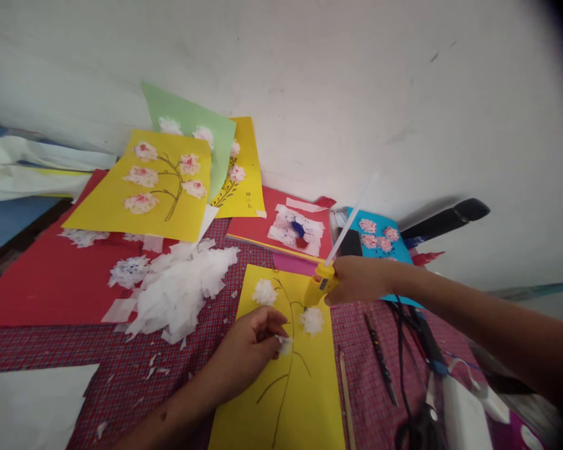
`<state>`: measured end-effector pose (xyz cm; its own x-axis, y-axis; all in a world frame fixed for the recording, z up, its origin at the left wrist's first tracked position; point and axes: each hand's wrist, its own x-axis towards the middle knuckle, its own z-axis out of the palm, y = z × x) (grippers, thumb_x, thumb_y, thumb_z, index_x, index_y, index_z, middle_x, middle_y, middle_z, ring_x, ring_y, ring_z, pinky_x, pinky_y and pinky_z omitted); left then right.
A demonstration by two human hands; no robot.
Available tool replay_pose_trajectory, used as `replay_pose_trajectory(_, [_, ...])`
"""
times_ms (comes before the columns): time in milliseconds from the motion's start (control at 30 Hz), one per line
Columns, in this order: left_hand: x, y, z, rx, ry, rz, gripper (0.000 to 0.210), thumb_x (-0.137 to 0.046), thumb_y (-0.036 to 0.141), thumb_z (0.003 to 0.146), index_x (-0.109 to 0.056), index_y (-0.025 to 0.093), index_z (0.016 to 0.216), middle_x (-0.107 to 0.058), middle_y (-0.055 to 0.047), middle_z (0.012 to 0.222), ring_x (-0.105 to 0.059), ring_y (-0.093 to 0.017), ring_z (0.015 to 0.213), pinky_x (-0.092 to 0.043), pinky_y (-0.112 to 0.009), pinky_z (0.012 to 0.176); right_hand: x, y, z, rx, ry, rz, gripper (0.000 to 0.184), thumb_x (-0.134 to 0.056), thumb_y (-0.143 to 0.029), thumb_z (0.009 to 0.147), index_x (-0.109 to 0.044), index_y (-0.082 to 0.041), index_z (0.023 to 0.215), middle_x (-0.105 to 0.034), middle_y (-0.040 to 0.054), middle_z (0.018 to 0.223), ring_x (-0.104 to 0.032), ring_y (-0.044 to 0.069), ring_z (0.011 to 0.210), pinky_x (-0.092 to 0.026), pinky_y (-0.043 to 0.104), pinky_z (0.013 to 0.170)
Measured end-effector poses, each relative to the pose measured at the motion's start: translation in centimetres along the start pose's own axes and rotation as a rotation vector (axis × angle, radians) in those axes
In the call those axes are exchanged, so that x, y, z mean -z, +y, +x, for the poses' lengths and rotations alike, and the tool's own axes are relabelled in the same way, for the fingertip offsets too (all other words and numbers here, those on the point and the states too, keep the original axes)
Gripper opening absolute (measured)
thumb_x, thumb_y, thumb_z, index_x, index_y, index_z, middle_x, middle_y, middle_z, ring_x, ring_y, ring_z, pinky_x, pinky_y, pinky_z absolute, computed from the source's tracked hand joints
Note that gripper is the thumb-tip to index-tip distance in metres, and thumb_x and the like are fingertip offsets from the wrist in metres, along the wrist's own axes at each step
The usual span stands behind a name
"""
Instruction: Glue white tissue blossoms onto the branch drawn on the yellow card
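Observation:
My right hand [354, 281] is wrapped round a yellow hot glue gun [323, 278], from whose back a long clear glue stick [349, 228] rises. The gun's front end is beside a white tissue-paper flower [312, 320] on a yellow sheet [304, 381]. My left hand [260, 337] hovers over or rests on the sheet's middle, with a small scrap of white tissue paper [284, 344] pinched between thumb and fingers. A branch is drawn in dark lines down the sheet. Another white tissue flower [265, 292] sits near its upper left corner.
Torn tissue paper [178, 294] is heaped to the left, beside red card [51, 281]. Finished flower sheets [169, 181] lean at the wall. A pencil [346, 400], a dark pen [381, 359], black-handled scissors [425, 425], cables and a white power strip [464, 412] lie at the right.

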<state>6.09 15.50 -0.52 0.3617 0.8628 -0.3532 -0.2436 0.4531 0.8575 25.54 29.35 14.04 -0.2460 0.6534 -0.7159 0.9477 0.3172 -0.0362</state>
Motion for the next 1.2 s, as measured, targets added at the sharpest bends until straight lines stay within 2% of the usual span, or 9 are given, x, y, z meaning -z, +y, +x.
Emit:
replay_pose_trajectory(167, [0.0,0.2,0.0,-0.004,-0.004,-0.007,0.024,-0.063,0.019,0.071,-0.061,0.02,0.095,-0.064,-0.001,0.085,-0.059,-0.014,0.07,-0.046,-0.027,0.065,-0.6,0.2,0.1,0.036,0.016,-0.092,0.029,-0.066,-0.042,0.072,-0.075,-0.014,0.075,-0.065,0.0082,0.064,-0.056,0.018,0.055,-0.034,0.029,0.052])
replay_pose_trajectory(267, [0.1,0.1,0.0,-0.01,-0.01,-0.012,0.025,-0.064,0.018,0.072,-0.061,0.02,0.096,-0.064,-0.001,0.085,-0.058,-0.014,0.07,-0.046,-0.027,0.064,-1.0,0.5,0.2,0.073,0.049,-0.1,0.028,-0.065,-0.038,0.072,-0.076,-0.014,0.077,-0.068,0.0104,0.069,-0.058,0.019,0.056,-0.035,0.029,0.052])
replay_pose_trajectory(433, [0.0,-0.1,0.0,-0.012,-0.015,-0.003,0.024,-0.064,0.019,0.074,-0.061,0.02,0.098,-0.064,-0.001,0.086,-0.058,-0.014,0.071,-0.046,-0.026,0.065,-1.2,0.5,0.2,0.065,0.054,-0.133,0.023,-0.065,-0.034,0.072,-0.075,-0.013,0.073,-0.068,0.0106,0.066,-0.059,0.018,0.057,-0.033,0.028,0.052])
replay_pose_trajectory(667, [-0.1,0.5,0.0,-0.006,-0.006,0.025,0.026,-0.061,0.018,0.071,-0.06,0.018,0.097,-0.064,-0.001,0.086,-0.057,-0.013,0.07,-0.046,-0.026,0.065,-1.3,-0.1,0.1,0.031,0.041,-0.212,0.027,-0.062,-0.034,0.074,-0.077,-0.012,0.079,-0.072,0.0121,0.071,-0.065,0.02,0.061,-0.03,0.026,0.049])
replay_pose_trajectory(900, [0.0,0.0,-0.1,-0.02,-0.019,0.056,0.024,-0.059,0.018,0.075,-0.059,0.018,0.099,-0.064,-0.001,0.087,-0.057,-0.014,0.072,-0.045,-0.028,0.067,-1.5,-0.3,0.0,0.031,0.059,-0.233,0.026,-0.061,-0.032,0.074,-0.077,-0.012,0.078,-0.074,0.012,0.074,-0.066,0.02,0.063,-0.031,0.026,0.048])
replay_pose_trajectory(1200, [-0.1,0.2,-0.1,-0.026,-0.016,0.094,0.024,-0.058,0.018,0.075,-0.059,0.018,0.099,-0.063,-0.001,0.087,-0.057,-0.014,0.073,-0.045,-0.027,0.067,-1.9,-0.2,-0.2,0.036,0.09,-0.199,0.023,-0.061,-0.027,0.074,-0.078,-0.015,0.085,-0.076,0.0122,0.082,-0.07,0.024,0.075,-0.04,0.027,0.058])
